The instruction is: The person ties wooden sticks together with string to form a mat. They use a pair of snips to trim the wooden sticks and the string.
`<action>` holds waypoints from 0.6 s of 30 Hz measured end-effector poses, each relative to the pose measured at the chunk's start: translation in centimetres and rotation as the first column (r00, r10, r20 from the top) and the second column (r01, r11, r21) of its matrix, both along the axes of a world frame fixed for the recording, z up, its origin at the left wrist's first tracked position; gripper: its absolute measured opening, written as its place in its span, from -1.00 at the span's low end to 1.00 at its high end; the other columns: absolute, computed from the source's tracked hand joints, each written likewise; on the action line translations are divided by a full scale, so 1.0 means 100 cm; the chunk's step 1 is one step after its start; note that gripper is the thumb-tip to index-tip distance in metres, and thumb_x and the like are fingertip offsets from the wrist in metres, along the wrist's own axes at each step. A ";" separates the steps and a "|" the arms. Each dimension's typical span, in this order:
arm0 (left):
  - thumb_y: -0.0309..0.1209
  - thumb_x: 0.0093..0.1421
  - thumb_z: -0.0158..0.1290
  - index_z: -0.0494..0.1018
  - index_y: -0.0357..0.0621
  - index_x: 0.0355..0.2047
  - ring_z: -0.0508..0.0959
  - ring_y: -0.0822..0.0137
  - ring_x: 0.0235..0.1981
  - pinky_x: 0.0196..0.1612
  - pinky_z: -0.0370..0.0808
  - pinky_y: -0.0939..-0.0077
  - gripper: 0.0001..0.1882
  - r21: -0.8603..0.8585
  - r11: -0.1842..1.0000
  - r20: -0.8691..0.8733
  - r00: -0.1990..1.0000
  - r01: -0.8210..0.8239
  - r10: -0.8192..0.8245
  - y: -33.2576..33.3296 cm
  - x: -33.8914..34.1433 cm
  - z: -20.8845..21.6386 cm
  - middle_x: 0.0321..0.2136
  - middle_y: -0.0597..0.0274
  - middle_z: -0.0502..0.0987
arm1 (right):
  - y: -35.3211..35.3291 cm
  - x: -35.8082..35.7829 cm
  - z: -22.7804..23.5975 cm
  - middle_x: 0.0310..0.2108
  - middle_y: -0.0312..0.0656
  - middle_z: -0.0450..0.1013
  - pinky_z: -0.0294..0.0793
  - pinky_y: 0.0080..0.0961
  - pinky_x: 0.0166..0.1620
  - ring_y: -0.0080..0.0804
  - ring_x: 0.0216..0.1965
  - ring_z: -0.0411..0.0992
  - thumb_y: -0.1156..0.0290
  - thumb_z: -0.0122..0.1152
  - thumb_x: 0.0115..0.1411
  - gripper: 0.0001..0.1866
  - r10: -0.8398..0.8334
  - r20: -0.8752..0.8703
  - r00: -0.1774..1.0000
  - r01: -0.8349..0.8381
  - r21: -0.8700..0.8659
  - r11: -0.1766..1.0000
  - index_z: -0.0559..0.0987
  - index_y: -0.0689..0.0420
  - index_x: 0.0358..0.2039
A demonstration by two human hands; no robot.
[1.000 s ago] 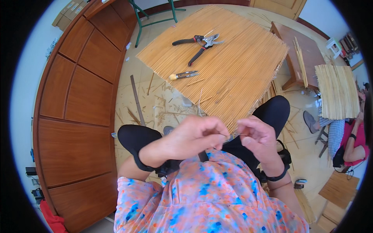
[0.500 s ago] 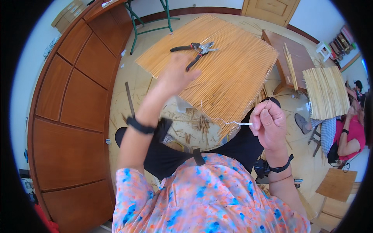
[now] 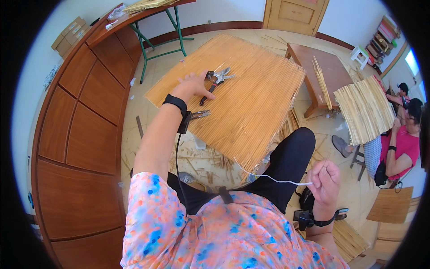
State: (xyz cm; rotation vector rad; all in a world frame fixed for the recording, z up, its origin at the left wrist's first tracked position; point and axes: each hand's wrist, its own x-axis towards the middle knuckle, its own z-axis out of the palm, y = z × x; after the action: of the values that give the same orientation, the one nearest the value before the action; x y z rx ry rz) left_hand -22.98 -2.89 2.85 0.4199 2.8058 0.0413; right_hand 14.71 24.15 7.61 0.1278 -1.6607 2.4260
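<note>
Two bare hands of ours are well apart: our left hand reaches to the far left, thumb and fingers parted, over one handle of black-handled metal pruning shears with red trim; whether it touches them we cannot tell. Our right hand, near and to the right, has its fingers together, clamped on a thin white twisted string, which runs left to the near edge of a large, flat, tan mat of slender strips. The shears lie on the left part of this mat, and just nearer, partly hidden behind a black wrist device, we see small dark metal snips. On the right, a seated person in a pink top holds a pale straw-coloured panel beside a low reddish-brown wooden table
</note>
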 end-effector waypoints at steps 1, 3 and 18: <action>0.18 -0.31 0.34 -0.03 0.23 0.33 0.19 -0.14 0.22 0.18 0.04 -0.18 0.21 0.013 1.000 -0.029 0.999 -0.016 0.017 0.001 0.002 0.000 0.17 -0.14 0.24 | -0.001 -0.002 -0.001 -0.69 -0.32 0.21 0.21 -0.69 -0.63 -0.63 -0.72 0.16 0.40 -0.04 0.32 -0.77 -0.032 0.069 0.997 0.031 0.006 0.999 0.45 0.31 -0.38; 0.13 -0.30 0.35 -0.03 0.23 0.32 0.20 -0.13 0.21 0.18 0.07 -0.17 0.19 0.021 0.999 -0.058 0.998 -0.037 0.038 0.002 0.008 -0.001 0.16 -0.13 0.24 | -0.007 -0.014 -0.007 -0.68 -0.32 0.21 0.22 -0.69 -0.63 -0.63 -0.71 0.15 0.40 -0.04 0.32 -0.77 0.024 0.089 0.996 -0.021 -0.029 0.999 0.46 0.32 -0.36; -0.46 -0.17 0.25 0.39 -0.27 -0.02 0.38 -0.06 -0.07 -0.02 0.39 0.24 -0.38 0.346 0.915 -0.595 0.802 0.209 0.042 -0.025 0.092 -0.011 -0.18 -0.10 0.42 | -0.054 -0.129 -0.047 -0.59 -0.38 0.29 0.28 -0.70 -0.45 -0.63 -0.58 0.28 0.37 -0.07 0.34 -0.80 0.063 0.282 0.957 -0.051 -0.051 0.997 0.46 0.23 -0.26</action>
State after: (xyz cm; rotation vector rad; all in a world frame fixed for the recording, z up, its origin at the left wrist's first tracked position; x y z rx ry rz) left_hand -13.82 -5.41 1.75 0.7719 3.3959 0.5691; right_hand 1.77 18.79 2.88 -0.1918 -1.7348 2.6240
